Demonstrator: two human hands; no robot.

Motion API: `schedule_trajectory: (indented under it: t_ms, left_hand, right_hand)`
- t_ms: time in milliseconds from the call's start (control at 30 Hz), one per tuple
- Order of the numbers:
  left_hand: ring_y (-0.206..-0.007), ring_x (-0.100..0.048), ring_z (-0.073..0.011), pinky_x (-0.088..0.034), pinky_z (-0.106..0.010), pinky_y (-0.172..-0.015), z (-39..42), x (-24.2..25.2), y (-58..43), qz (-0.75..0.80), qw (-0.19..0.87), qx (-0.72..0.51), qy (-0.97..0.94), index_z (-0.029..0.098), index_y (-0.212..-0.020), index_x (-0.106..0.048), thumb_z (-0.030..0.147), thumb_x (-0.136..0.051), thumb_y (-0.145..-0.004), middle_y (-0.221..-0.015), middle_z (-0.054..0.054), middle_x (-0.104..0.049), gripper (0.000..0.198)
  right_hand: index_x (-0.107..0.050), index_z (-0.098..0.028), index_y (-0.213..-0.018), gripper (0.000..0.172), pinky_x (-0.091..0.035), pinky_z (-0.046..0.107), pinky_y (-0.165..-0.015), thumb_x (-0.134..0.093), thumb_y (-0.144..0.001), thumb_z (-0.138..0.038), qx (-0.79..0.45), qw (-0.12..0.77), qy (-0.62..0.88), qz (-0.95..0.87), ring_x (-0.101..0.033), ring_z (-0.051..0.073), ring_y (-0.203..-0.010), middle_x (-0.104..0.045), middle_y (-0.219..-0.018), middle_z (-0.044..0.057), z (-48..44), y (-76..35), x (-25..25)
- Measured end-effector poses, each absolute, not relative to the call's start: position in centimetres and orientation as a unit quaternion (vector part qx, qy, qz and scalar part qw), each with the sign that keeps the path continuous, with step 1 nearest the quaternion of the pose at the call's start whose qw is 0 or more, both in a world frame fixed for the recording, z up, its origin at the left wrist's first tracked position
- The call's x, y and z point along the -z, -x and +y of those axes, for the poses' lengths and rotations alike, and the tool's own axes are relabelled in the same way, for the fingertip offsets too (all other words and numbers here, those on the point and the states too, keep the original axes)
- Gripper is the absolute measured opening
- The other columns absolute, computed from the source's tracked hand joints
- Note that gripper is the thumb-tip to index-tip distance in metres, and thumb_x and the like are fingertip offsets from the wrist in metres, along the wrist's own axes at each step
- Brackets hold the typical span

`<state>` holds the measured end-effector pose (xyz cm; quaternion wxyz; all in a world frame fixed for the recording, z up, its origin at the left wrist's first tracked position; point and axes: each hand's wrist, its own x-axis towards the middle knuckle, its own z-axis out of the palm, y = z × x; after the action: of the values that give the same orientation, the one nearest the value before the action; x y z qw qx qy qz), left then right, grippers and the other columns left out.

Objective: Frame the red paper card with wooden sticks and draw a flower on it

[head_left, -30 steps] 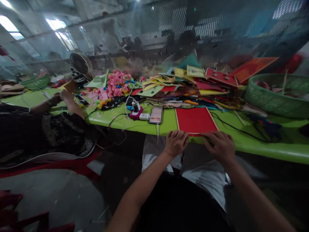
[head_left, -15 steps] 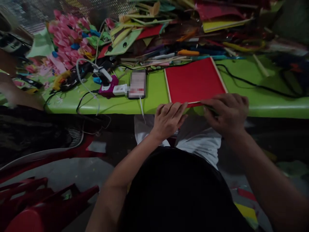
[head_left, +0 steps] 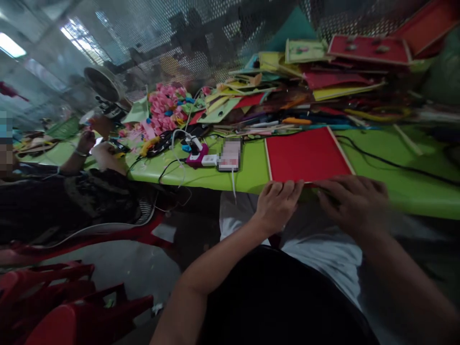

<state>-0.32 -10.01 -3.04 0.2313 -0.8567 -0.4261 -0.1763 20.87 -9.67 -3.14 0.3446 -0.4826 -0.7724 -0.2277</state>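
Note:
A red sheet [head_left: 307, 154] edged with thin pale wooden strips lies flat at the table's front edge. My left hand [head_left: 278, 205] grips its near edge toward the left corner, fingers pressed together over the rim. At the right end of the same edge, my right hand [head_left: 354, 201] pinches the rim between thumb and fingers; it is slightly blurred. A short piece of the near strip shows between the two hands, and the rest of that strip is under my fingers. Left of the sheet lies a phone [head_left: 230, 154] with a white cable plugged in.
The green tabletop [head_left: 388, 191] carries a purple power adapter [head_left: 197, 159] and a black cord [head_left: 395, 165]. Behind are pens, sticks, piled coloured panels [head_left: 370, 50] and pink paper flowers [head_left: 167, 108]. Another person [head_left: 72, 201] sits at the left, by red chairs [head_left: 53, 326].
The view has tilted up and left, bringing in the other person, a fan and more of the pile. Both my hands stay on the red sheet's near edge.

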Motion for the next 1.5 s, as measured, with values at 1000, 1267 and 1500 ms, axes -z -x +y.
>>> schedule_trajectory:
  t_ms: [1000,1267,1500]
  left_hand:
    - [-0.114,-0.053,-0.0207,-0.044,-0.036,-0.105,-10.3,2.4,0.4,-0.456,0.159,0.188,0.855,0.022,-0.149,-0.044,0.032,-0.051,-0.096,-0.13,-0.008,-0.061,0.054]
    - [-0.129,-0.05,-0.0202,-0.033,-0.038,-0.119,-10.5,2.4,0.5,-0.454,0.135,0.206,0.856,0.022,-0.15,-0.043,0.031,-0.049,-0.097,-0.138,-0.008,-0.059,0.054]
    - [-0.128,-0.052,-0.0198,-0.037,-0.037,-0.117,-10.5,2.4,-0.1,-0.456,0.132,0.204,0.856,0.022,-0.149,-0.044,0.031,-0.048,-0.097,-0.138,-0.008,-0.059,0.053]
  right_hand:
    - [-0.069,-0.027,-0.116,0.025,-0.048,0.043,-0.088,-0.06,-0.092,-0.028,0.031,0.411,0.488,-0.769,-0.065,0.027,-0.103,-0.071,-0.109,0.008,-10.0,-22.0,2.2]
    - [-0.071,-0.026,-0.117,0.028,-0.05,0.045,-0.091,-0.057,-0.092,-0.025,0.021,0.451,0.521,-0.724,-0.065,0.027,-0.103,-0.071,-0.108,0.009,-10.5,-25.1,2.5]
    - [-0.069,-0.028,-0.126,0.037,-0.046,0.049,-0.093,-0.058,-0.091,-0.025,0.048,0.392,0.535,-0.747,-0.064,0.03,-0.108,-0.072,-0.117,0.009,-10.8,-24.6,2.6]
